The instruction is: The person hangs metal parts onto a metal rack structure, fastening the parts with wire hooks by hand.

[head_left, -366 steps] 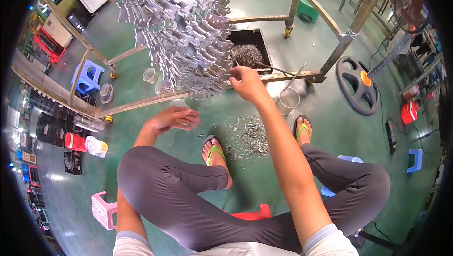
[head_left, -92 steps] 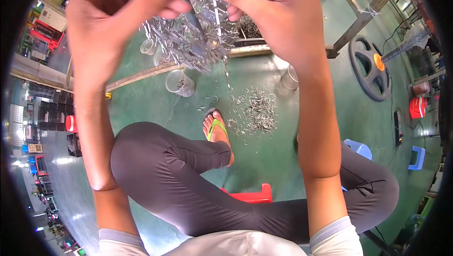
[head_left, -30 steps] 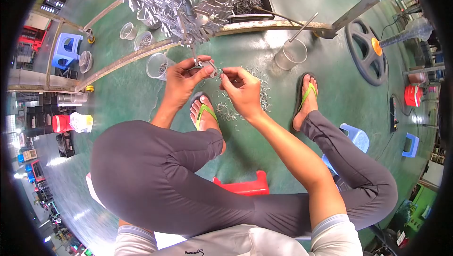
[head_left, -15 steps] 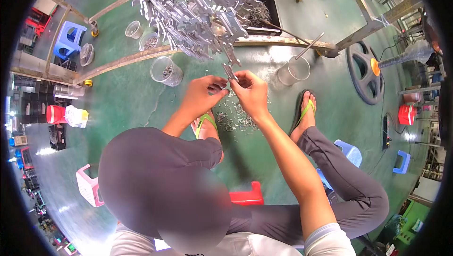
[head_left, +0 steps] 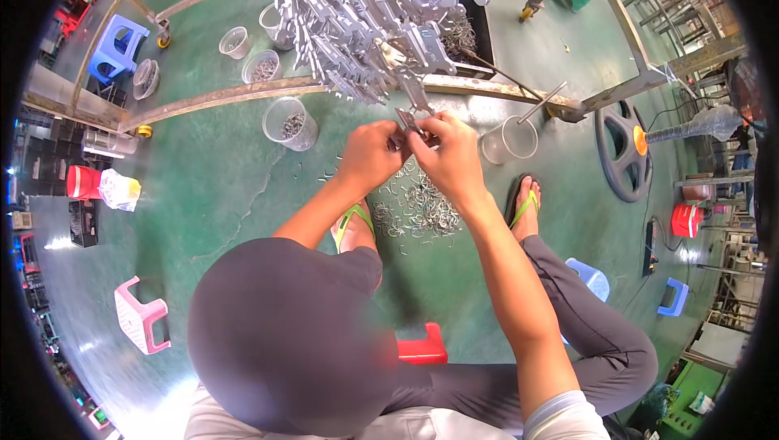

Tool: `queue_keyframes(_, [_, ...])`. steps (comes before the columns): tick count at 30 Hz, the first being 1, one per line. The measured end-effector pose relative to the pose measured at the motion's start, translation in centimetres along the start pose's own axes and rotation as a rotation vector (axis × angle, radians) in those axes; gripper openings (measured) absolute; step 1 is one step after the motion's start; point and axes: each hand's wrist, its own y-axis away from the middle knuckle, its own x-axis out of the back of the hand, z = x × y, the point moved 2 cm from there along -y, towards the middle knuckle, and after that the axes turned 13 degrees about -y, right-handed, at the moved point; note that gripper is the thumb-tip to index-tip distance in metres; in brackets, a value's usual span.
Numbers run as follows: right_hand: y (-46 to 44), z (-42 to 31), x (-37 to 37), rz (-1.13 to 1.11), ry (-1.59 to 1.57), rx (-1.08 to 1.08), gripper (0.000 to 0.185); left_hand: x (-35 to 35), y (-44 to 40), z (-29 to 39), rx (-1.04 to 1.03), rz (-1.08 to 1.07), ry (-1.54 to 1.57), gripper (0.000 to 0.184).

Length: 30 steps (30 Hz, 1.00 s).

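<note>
A large hanging cluster of grey metal parts [head_left: 365, 22] fills the top centre. Just below its lowest end, my right hand [head_left: 446, 152] pinches a small grey metal piece [head_left: 408, 122]. My left hand [head_left: 375, 154] meets it from the left, fingers curled in against the same piece; what its fingertips hold is hidden. Under the hands, many small curved metal hooks [head_left: 426, 204] lie scattered on the green floor. A clear cup of small metal bits [head_left: 290, 125] stands left of my left hand. To the right is a clear cup [head_left: 510, 141] with a rod leaning in it.
A metal frame on wheels [head_left: 219, 99] surrounds the cluster, with a black crate [head_left: 479, 38] behind. A black wheel-shaped base [head_left: 621, 152] stands right. Around me are a pink stool [head_left: 142, 314], a red stool [head_left: 426, 347], blue stools [head_left: 118, 46] and more small cups [head_left: 261, 66].
Both hands have come down from high in front of the view and closed together on the small piece. The cluster now appears further right, as the view has shifted.
</note>
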Motion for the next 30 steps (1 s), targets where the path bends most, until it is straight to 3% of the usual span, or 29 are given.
queue_keyframes(10, [-4.4,0.7,-1.0,-0.034,0.146,0.058,0.015,-0.3,-2.3,-1.2,0.007,0.083,-0.054,0.017])
queue_keyframes(13, [-5.6,0.7,-1.0,-0.062,0.187,0.029,0.016,-1.4,-2.3,-2.1,0.080,0.119,0.174,0.017])
queue_keyframes(16, [-6.3,0.9,-1.1,-0.044,0.184,0.067,0.016,-2.8,-1.9,-4.2,0.681,-0.087,0.742,0.017])
queue_keyframes(19, [-6.4,1.3,-1.3,-0.018,0.180,0.098,0.016,-3.8,-2.2,-7.1,0.650,0.041,1.389,0.023])
queue_keyframes(23, [-6.8,2.0,-1.8,-0.013,0.175,0.093,0.015,-3.2,-2.9,-7.5,0.570,0.027,1.515,0.030])
queue_keyframes(30, [-6.2,2.4,-2.4,-0.004,0.118,0.002,0.017,-3.4,-3.2,-7.6,0.575,0.011,1.391,0.029])
